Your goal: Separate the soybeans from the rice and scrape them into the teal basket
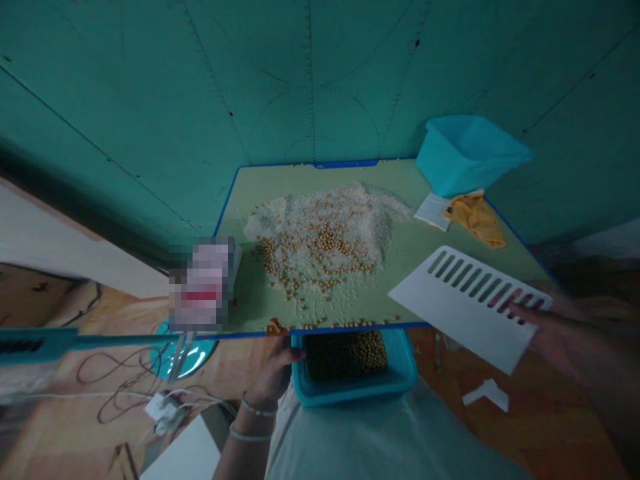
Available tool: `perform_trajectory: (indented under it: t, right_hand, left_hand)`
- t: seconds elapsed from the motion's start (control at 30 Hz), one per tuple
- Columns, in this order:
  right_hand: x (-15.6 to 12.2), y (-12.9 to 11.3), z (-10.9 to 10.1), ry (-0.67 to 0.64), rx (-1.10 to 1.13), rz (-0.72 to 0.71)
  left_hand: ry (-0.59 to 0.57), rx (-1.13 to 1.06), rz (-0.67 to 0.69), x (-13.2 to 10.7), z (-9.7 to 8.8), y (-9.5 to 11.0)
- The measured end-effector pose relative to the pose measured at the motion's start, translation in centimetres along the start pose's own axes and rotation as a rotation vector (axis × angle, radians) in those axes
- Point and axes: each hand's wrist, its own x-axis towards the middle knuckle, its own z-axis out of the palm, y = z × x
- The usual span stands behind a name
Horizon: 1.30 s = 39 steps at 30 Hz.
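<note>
My left hand (pixel 274 365) is closed on the left rim of a blue plastic tub (pixel 350 395), just under the table's front edge. Yellow beans like soybeans (pixel 374 352) lie in it beside a darker mass, shadowed and hard to make out. At the right, my right hand (pixel 555 327) grips a white slotted scraper (pixel 465 313) by its slotted edge, over the table's right side. Some fingers show through the slots. To its left, a spread heap of white rice-like grains (pixel 345 207) mixed with yellow beans (pixel 325 241) covers the middle of the green tabletop (pixel 395 243).
A blue bin (pixel 450 167) stands at the back right, near a yellow cloth (pixel 477 219) and a white packet (pixel 433 211). Loose beans line the front edge. A blurred-out item (pixel 203 283) is at the left. Cables and a power strip (pixel 167 410) lie on the floor.
</note>
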Motion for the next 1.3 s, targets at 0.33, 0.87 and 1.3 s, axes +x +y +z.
perform_trajectory:
  t: [0.33, 0.87, 1.3]
  right_hand:
    - [-1.0, 0.4, 5.0, -0.244, -0.095, -0.004]
    - [1.7, -4.0, 12.4, -0.442, -0.014, -0.254]
    - [3.1, -4.0, 17.1, -0.626, -0.09, -0.197]
  left_hand:
    - [-0.008, -0.024, -0.009, -0.4, -0.4, 0.0]
    - [0.045, -0.031, 0.065, -1.0, -1.2, 0.3]
    - [0.054, -0.033, 0.169, -2.0, -1.8, 0.8]
